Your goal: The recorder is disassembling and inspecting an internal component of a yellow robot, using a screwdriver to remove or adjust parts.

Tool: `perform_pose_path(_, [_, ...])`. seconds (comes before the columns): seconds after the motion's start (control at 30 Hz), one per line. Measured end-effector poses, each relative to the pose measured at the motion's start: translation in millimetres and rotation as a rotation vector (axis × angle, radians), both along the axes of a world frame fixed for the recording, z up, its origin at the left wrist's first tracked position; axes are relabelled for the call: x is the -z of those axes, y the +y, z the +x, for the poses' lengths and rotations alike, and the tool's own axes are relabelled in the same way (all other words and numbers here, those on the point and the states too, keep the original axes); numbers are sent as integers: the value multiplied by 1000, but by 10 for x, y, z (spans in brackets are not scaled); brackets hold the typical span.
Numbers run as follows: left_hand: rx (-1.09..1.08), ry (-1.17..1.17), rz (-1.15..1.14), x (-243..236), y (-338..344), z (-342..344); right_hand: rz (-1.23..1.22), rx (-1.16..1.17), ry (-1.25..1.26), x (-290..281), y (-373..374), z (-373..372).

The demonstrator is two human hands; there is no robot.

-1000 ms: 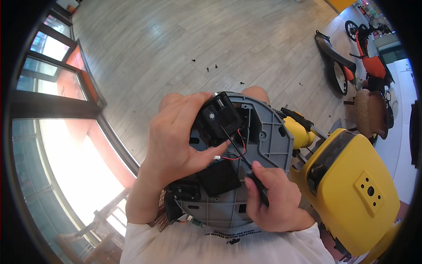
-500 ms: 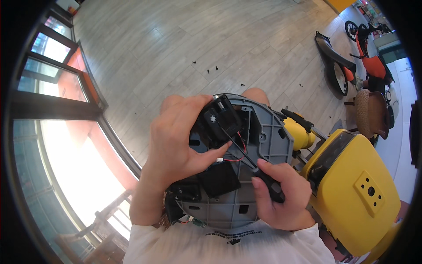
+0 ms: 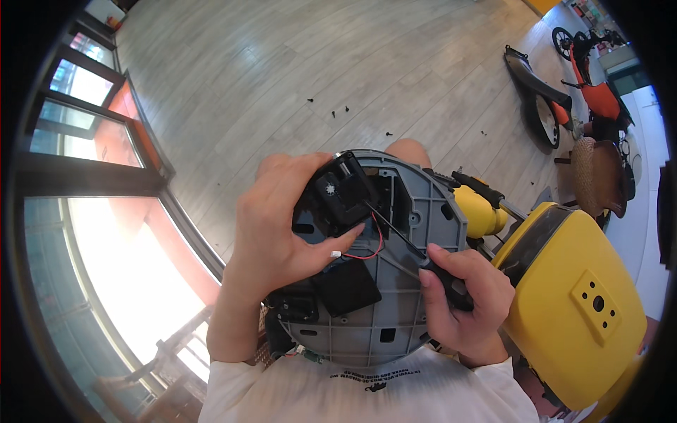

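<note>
A round grey plastic base (image 3: 416, 211) with ribs and cut-outs rests on my lap, underside up. My left hand (image 3: 278, 236) grips a black motor module (image 3: 335, 197) seated in its upper left part, thumb pressing near a red and black wire (image 3: 367, 250) with a small white plug. My right hand (image 3: 465, 303) is closed around the black handle of a screwdriver (image 3: 441, 278), whose thin shaft slants up and left to the module. A black rectangular cover (image 3: 345, 287) lies lower on the base.
A yellow box-shaped housing (image 3: 578, 310) stands close on my right, with a yellow and black tool (image 3: 479, 208) behind it. Small black screws (image 3: 338, 111) lie scattered on the wooden floor. An orange ride-on vehicle (image 3: 599, 92) and a wicker stool (image 3: 596, 176) are at far right; glass wall at left.
My right hand has shifted right and up along the base, and the screwdriver shaft now points at the black module. The left hand keeps its grip on the module.
</note>
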State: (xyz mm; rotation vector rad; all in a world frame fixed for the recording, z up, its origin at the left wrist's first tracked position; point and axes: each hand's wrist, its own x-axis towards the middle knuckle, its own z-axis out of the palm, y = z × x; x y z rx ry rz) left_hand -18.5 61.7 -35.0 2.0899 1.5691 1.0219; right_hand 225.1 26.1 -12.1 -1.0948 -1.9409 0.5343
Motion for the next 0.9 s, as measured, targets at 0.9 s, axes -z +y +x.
perform_pose_path(0.9, [29,6,40,26,32,-43,10,38,51,184,-53,-116])
